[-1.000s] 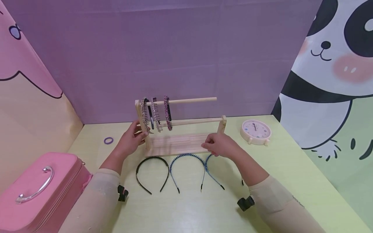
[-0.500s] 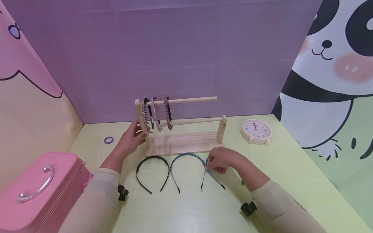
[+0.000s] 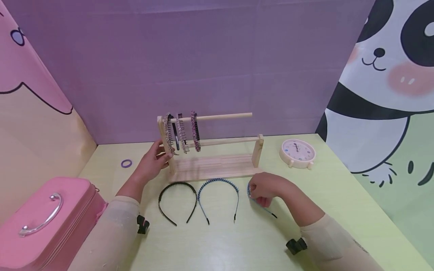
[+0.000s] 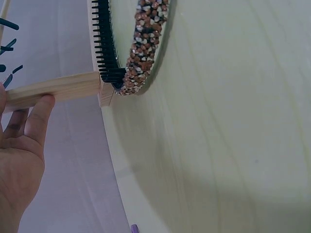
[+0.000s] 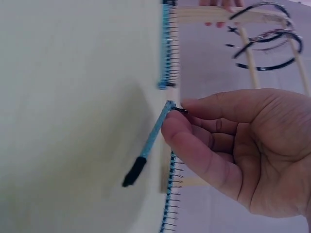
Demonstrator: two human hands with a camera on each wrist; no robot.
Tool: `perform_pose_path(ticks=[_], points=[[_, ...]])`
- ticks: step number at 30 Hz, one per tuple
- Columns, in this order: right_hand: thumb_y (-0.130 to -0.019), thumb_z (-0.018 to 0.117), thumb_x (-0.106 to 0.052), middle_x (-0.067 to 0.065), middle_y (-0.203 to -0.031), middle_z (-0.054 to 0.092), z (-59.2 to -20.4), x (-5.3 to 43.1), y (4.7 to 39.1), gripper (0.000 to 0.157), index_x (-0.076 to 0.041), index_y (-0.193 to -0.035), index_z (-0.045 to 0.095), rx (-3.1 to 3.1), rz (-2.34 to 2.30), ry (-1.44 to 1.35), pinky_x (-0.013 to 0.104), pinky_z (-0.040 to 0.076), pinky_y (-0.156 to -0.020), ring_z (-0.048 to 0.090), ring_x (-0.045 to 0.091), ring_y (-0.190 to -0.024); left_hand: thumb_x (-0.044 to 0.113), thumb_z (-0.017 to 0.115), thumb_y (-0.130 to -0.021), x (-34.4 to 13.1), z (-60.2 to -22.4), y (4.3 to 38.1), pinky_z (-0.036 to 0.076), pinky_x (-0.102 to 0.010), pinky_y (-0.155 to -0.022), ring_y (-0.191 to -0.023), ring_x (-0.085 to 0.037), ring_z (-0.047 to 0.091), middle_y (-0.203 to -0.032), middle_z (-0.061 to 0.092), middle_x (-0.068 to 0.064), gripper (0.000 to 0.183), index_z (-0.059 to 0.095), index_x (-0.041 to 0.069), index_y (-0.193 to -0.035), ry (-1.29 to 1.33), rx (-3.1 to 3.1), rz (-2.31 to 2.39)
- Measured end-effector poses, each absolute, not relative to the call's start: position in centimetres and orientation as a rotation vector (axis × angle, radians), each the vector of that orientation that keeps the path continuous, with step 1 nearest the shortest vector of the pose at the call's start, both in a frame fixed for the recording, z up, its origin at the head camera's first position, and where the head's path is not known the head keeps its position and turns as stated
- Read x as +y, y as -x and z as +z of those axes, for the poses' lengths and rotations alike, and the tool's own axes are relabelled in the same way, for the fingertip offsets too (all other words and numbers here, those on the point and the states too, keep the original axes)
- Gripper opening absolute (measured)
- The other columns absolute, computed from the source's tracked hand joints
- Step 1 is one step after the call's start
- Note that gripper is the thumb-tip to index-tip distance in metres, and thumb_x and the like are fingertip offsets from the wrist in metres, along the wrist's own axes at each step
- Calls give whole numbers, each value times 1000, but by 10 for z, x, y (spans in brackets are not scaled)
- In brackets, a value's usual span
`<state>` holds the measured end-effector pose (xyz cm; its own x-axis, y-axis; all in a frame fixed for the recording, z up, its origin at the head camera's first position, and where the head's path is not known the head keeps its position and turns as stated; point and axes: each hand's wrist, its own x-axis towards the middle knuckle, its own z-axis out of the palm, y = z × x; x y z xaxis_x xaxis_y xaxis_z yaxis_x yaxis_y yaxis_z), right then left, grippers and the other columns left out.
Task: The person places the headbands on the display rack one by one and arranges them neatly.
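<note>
A wooden rack [image 3: 213, 167] with two rods stands at the table's back. Several jewelled toothed headbands [image 3: 194, 131] hang at the upper rod's left end. My left hand [image 3: 150, 163] grips the rack's left post; the left wrist view shows fingers against the wood [image 4: 63, 88]. In front of the rack's right end, my right hand [image 3: 268, 188] pinches a blue beaded headband [image 5: 153, 137] between thumb and index finger, partly hiding it. Its black-tipped leg slants down to the right. To the left lie another blue headband [image 3: 218, 180] and a black headband [image 3: 179, 183].
A pink round clock [image 3: 297, 152] sits right of the rack. On the left are a small purple ring [image 3: 126, 163] and a pink case [image 3: 51, 222] with a metal handle. A purple cloth [image 3: 210, 56] hangs behind the table.
My right hand has come down from the rack's front edge, taken hold of the right blue headband and shifted it rightward, apart from the other blue one. My left hand stays put.
</note>
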<state>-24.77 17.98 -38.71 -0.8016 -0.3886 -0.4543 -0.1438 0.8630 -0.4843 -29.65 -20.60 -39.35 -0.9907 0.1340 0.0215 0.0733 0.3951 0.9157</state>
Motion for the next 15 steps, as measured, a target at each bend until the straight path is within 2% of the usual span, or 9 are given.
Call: perform_pose_path(ticks=[8, 15], points=[[-94, 59, -9, 8, -76, 65, -352, 196, 238, 8, -6, -88, 61, 2511, -689, 470, 31, 60, -60, 67, 20, -64, 25, 56, -100, -205, -393, 296, 50, -46, -102, -136, -33, 46, -148, 46, -12, 63, 23, 32, -153, -190, 2563, 1711], [-96, 59, -12, 9, -85, 66, -329, 214, 233, 7, -6, -94, 61, 2459, -882, 574, 33, 60, -72, 65, 21, -78, 27, 55, -101, -206, -395, 295, 50, -45, -103, -136, -33, 46, -147, 46, -13, 60, 25, 30, -152, -222, 2569, 1712]])
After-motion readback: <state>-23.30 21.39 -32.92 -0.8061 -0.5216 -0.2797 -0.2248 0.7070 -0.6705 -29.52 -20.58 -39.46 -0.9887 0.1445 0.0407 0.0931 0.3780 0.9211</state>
